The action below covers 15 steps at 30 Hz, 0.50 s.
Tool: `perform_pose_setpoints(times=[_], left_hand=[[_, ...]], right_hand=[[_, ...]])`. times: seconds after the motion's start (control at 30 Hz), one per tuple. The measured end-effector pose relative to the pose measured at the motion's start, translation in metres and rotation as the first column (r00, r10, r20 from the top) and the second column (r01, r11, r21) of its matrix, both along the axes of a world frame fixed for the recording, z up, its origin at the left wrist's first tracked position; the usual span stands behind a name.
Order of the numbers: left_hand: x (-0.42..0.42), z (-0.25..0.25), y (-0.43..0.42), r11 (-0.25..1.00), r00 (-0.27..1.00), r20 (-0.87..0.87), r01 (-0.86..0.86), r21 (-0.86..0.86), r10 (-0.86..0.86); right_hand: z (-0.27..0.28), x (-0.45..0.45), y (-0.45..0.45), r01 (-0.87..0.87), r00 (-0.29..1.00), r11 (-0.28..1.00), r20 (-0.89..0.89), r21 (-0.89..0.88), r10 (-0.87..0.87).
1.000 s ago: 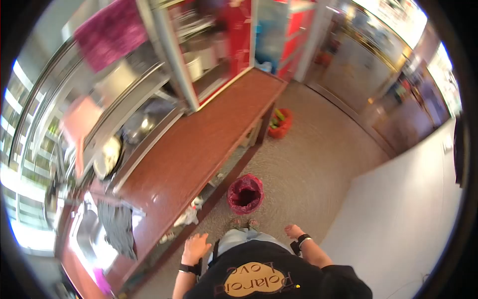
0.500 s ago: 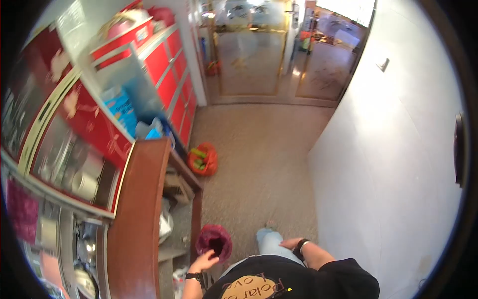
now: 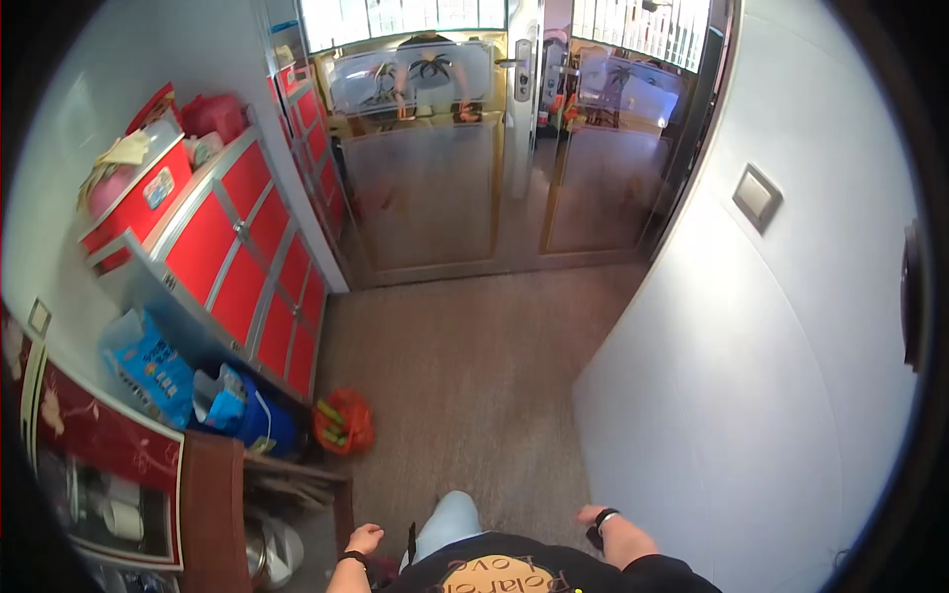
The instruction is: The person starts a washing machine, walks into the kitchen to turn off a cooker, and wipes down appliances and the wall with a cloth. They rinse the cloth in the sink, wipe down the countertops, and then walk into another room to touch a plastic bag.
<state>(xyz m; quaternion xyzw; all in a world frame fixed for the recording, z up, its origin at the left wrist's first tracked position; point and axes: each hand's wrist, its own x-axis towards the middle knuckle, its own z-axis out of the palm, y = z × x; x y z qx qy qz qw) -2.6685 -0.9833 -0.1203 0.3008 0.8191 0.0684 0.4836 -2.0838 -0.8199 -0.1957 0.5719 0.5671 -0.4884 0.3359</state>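
Note:
At the bottom left of the head view is my left hand [image 3: 365, 540], a dark band on its wrist. Its fingers are curled in, and nothing shows in them. My right hand [image 3: 594, 516] hangs out to the right of my body, also with a dark band at the wrist. Its fingers point loosely left and down and hold nothing I can see. My light blue trouser leg [image 3: 453, 519] reaches forward between the hands. Closest to my left hand is the low brown cabinet [image 3: 214, 509], with a white bag [image 3: 282, 553] on its open shelf.
Ahead stand metal double doors [image 3: 425, 198] with a handle [image 3: 511, 64]. A red cabinet [image 3: 213, 247] lines the left, with a blue bucket [image 3: 267, 420] and an orange basket [image 3: 346, 420] by it. On the right runs a white wall [image 3: 682, 395] with a switch [image 3: 756, 198].
The view has moved forward, nearer the doors. The purple-lined bin has dropped out of clear sight below. My left hand's spread fingers have curled in; my right hand has swung outward from my thigh.

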Motion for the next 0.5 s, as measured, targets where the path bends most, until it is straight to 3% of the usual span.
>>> perform_pose_setpoints(times=[0.07, 0.1, 0.17, 0.23, 0.27, 0.3, 0.33, 0.4, 0.43, 0.47, 0.5], left_hand=[[-0.003, 0.012, 0.069, 0.996, 0.999, -0.050, 0.012, 0.092, -0.007], [-0.006, 0.003, 0.097, 0.993, 0.997, 0.039, -0.072, 0.092, 0.068], [-0.017, -0.025, 0.145, 0.996, 0.989, 0.134, -0.072, 0.056, 0.064], [-0.005, 0.050, 0.217, 0.989, 0.990, 0.018, 0.138, -0.046, -0.138], [-0.018, 0.048, 0.260, 0.986, 0.986, 0.010, 0.166, -0.031, -0.166], [-0.028, 0.039, 0.294, 0.971, 0.972, 0.001, 0.233, -0.048, -0.233], [-0.034, 0.027, 0.327, 0.952, 0.954, -0.003, 0.299, -0.067, -0.300], [-0.052, -0.001, 0.391, 0.894, 0.900, -0.017, 0.432, -0.119, -0.436], [-0.063, -0.016, 0.424, 0.854, 0.861, -0.030, 0.499, -0.151, -0.508], [-0.069, -0.036, 0.470, 0.924, 0.943, 0.051, 0.332, -0.187, -0.329], [-0.071, -0.052, 0.515, 0.902, 0.920, 0.039, 0.390, -0.185, -0.390]], right_hand=[[0.020, -0.028, 0.039, 0.007, 1.000, 0.999, -0.022, -0.049, -0.008], [0.019, -0.035, 0.072, 0.019, 1.000, 0.999, -0.023, -0.033, -0.019], [0.023, -0.059, 0.115, 0.042, 0.979, 0.996, -0.193, -0.084, -0.058], [0.005, -0.074, 0.173, 0.143, 0.959, 0.989, -0.242, -0.036, -0.148], [0.013, -0.085, 0.210, 0.246, 0.938, 0.969, -0.251, -0.004, -0.240], [0.021, -0.088, 0.241, 0.345, 0.910, 0.938, -0.252, 0.019, -0.330], [0.034, -0.097, 0.280, 0.276, 0.945, 0.955, -0.214, 0.111, -0.248], [0.068, -0.113, 0.348, 0.424, 0.870, 0.887, -0.351, 0.180, -0.345], [0.068, -0.116, 0.379, 0.451, 0.842, 0.841, -0.456, 0.299, -0.289], [0.070, -0.119, 0.412, 0.467, 0.833, 0.819, -0.478, 0.334, -0.280], [0.077, -0.119, 0.443, 0.495, 0.794, 0.781, -0.563, 0.380, -0.230]])
